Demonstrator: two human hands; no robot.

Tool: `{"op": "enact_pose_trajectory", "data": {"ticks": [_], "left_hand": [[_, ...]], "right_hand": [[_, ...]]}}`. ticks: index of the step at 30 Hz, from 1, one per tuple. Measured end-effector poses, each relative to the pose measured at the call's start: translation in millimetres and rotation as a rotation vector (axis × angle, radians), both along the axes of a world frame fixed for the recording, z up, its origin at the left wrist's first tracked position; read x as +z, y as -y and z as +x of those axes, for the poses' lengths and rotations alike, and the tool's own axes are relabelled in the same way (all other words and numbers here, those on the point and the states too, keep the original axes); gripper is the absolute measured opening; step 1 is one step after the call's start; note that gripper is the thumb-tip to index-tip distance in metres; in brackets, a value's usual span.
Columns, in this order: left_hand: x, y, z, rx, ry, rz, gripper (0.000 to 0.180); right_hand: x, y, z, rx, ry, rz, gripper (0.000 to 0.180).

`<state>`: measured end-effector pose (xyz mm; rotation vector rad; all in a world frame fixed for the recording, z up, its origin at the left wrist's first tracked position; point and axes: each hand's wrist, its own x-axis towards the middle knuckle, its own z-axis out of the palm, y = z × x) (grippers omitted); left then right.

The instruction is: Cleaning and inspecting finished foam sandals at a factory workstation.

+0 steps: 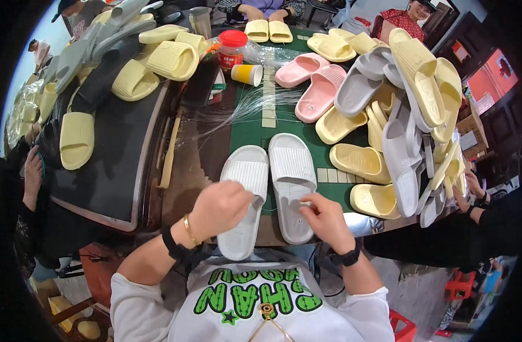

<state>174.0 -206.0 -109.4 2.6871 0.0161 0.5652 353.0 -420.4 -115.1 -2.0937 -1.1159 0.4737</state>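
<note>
Two white slide sandals lie side by side, toes away from me, on the green table mat (246, 128). My left hand (220, 206) rests closed on the footbed of the left white sandal (246, 171), gripping its inner edge. My right hand (325, 218) pinches the heel part of the right white sandal (291, 165), fingers curled on the footbed. Both wrists wear dark bands; the left also has a gold bangle.
A big heap of yellow, grey and white sandals (412, 114) fills the right side, two pink sandals (312, 85) lie ahead. Yellow sandals sit on a black board (110, 165) at left. A red-lidded jar (232, 48), a yellow cup (246, 74) and other people surround the table.
</note>
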Motion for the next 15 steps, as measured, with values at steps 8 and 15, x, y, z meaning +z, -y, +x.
{"op": "enact_pose_trajectory", "data": {"ticks": [8,15], "left_hand": [[-41.2,25.0,-10.1,0.035,-0.112,0.094,0.022],[-22.3,30.8,-5.8,0.011,-0.068,0.005,0.022]], "right_hand": [[-29.5,-26.2,-11.3,0.298,0.25,-0.014,0.022],[-22.8,-25.1,-19.4,0.248,0.291,-0.001,0.01]]}}
